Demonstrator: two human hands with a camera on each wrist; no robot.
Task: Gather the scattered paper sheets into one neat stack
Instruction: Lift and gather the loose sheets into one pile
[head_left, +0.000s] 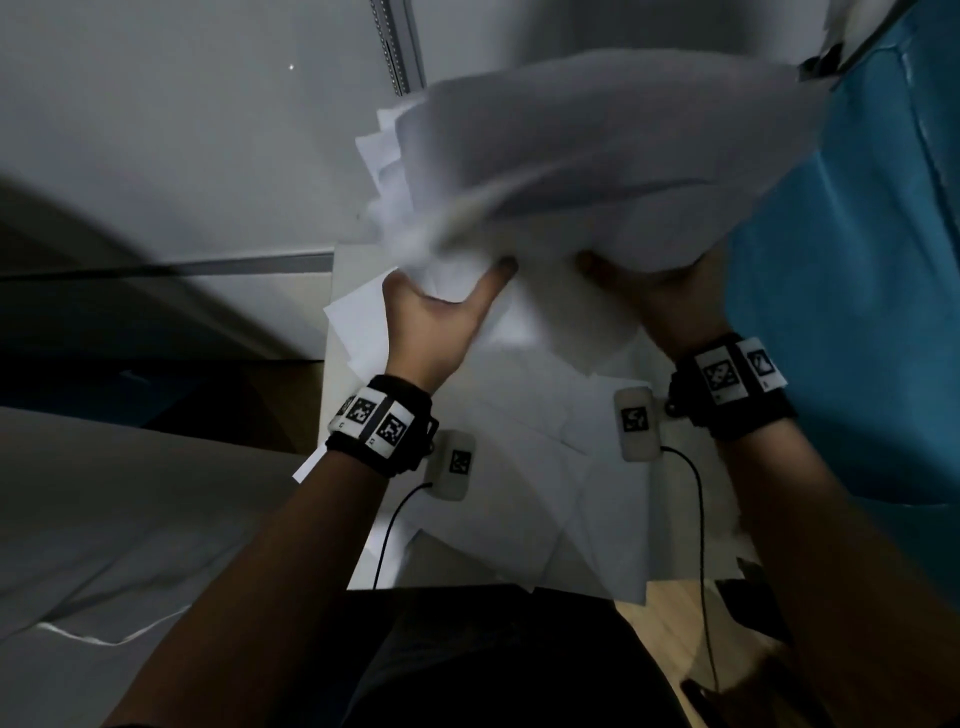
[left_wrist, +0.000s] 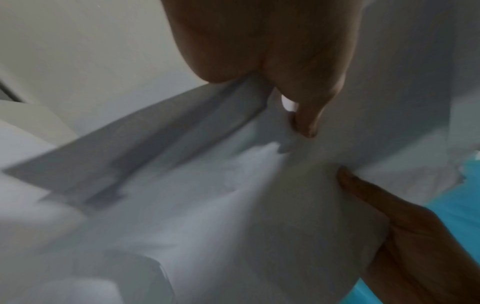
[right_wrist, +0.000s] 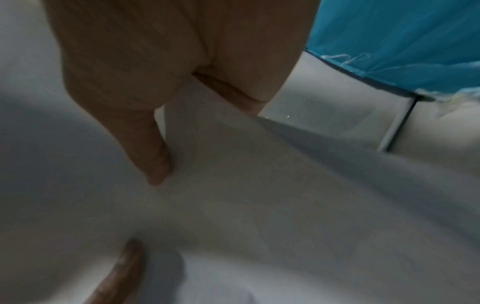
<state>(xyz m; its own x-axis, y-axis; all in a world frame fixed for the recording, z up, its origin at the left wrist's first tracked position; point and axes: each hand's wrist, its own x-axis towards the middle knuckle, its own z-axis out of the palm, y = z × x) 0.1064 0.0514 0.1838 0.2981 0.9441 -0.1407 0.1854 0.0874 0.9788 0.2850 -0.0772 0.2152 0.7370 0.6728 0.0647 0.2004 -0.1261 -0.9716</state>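
Note:
In the head view both hands hold up a loose bundle of white paper sheets (head_left: 597, 156), blurred and bowed, its edges uneven. My left hand (head_left: 447, 296) grips the bundle's near left edge, thumb on top and fingers hidden beneath. Gripping the near right edge the same way is my right hand (head_left: 657, 293). Several loose sheets (head_left: 519, 467) lie fanned out on the white table (head_left: 337, 374) below. The left wrist view shows the left thumb (left_wrist: 306, 123) pressed on the bundle (left_wrist: 207, 205). In the right wrist view the right thumb (right_wrist: 155, 164) pinches the paper (right_wrist: 259, 205).
A blue plastic cover (head_left: 857, 260) stands close on the right. The table's left edge drops to a dark floor gap (head_left: 156, 384). Black cables (head_left: 698, 545) hang from both wrists over the sheets. A wooden floor (head_left: 670, 639) shows near my body.

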